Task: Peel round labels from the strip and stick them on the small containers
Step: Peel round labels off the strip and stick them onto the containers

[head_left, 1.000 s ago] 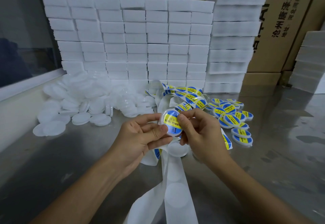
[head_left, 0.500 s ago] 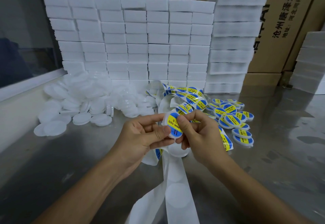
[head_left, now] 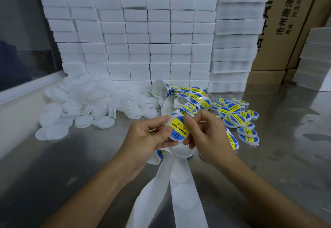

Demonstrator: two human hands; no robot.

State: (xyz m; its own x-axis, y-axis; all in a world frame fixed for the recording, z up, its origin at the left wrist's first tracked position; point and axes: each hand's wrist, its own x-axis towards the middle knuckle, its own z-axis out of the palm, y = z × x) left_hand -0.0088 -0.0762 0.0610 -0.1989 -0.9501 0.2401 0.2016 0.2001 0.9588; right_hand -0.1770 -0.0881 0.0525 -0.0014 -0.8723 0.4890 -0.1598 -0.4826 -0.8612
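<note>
1. Head view: I see the left hand [head_left: 148, 138] and the right hand [head_left: 206, 134] together over the table [head_left: 71, 165], both on one container [head_left: 176, 129].
2. Left hand: fingers curled round the container's left edge, thumb on its lower left rim, index on top. Clamped on it.
3. Right hand: thumb [head_left: 188, 123] pressed on the upper right of the label [head_left: 179, 128], other fingers curled behind the container. Also clamped on it.
4. The label is round, blue with a yellow band, and sits on the container's face, which is tilted towards the camera. I can't tell if its edges are fully down.
5. Strip [head_left: 189, 98]: the labelled part curls on the table behind the hands. The bare backing [head_left: 180, 192] runs from under the hands to the bottom edge.
6. Done pile [head_left: 238, 116]: labelled containers on the table right of the hands, apart from them.
7. Blank pile [head_left: 86, 106]: white unlabelled containers, left and behind, well apart from the hands.
8. Background: stacked white blocks [head_left: 139, 43] against cartons [head_left: 286, 21].
</note>
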